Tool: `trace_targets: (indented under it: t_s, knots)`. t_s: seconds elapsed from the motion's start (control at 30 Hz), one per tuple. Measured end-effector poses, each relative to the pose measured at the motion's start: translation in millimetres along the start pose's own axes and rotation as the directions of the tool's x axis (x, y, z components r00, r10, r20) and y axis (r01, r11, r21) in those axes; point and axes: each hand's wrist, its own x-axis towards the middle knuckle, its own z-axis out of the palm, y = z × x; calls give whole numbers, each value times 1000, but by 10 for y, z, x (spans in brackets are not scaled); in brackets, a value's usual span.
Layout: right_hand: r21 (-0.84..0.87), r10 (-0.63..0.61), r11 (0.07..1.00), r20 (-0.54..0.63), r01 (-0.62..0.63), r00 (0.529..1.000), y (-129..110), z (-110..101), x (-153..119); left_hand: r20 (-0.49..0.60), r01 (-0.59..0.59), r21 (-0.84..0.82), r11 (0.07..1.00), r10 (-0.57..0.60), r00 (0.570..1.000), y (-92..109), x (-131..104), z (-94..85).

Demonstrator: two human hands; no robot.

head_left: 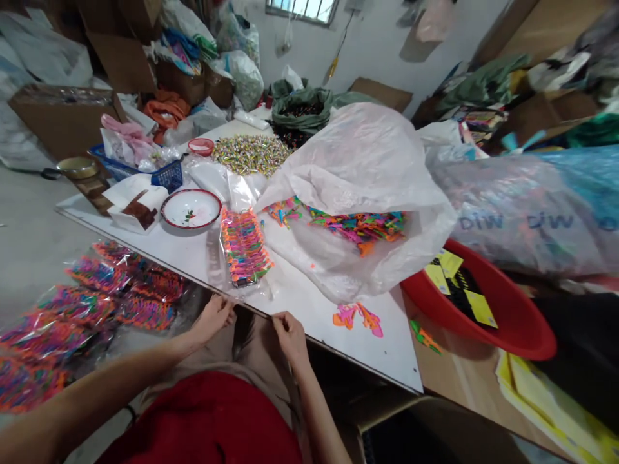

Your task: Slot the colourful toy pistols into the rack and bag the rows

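Note:
My left hand (215,318) is at the front edge of the white table (309,296), its fingers curled closed. A short way to the right, my right hand (291,336) is at the same edge, thumb and fingertips pinched together. What either hand grips is too small or hidden to make out. Just beyond them lies a clear plastic bag (244,248) filled with rows of colourful small plastic pieces, its transparent end toward my hands. A large white sack (358,154) lies open behind it, with loose colourful pieces (367,225) inside. Several pink and orange pieces (358,318) lie near the front edge.
A white enamel bowl (191,209), an opened carton (137,205) and a blue basket (167,175) stand at left. Filled bags (145,309) lie on the floor below. At right is a red basin (522,322) with yellow cards. A pile of small wrapped items (251,153) lies behind.

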Motion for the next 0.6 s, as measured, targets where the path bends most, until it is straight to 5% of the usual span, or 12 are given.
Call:
trace_targets:
  t_s: [0.13, 0.27, 0.4, 0.6]
  knots:
    - [-23, -166, 985, 111, 169, 980, -246, 132, -96, 45, -11, -79, 997, 14, 999, -86, -58, -42]
    - [-196, -408, 868, 243, 456, 880, -462, 591, 316, 89, -23, -98, 995, 32, 995, -99, -135, -9]
    - [-378, -440, 750, 329, 543, 836, -443, 916, 677, 112, 30, -138, 990, -15, 994, -80, -142, -44]
    - [-411, -407, 724, 393, 554, 824, -479, 976, 844, 261, 137, -197, 971, -83, 962, 91, -351, -313]
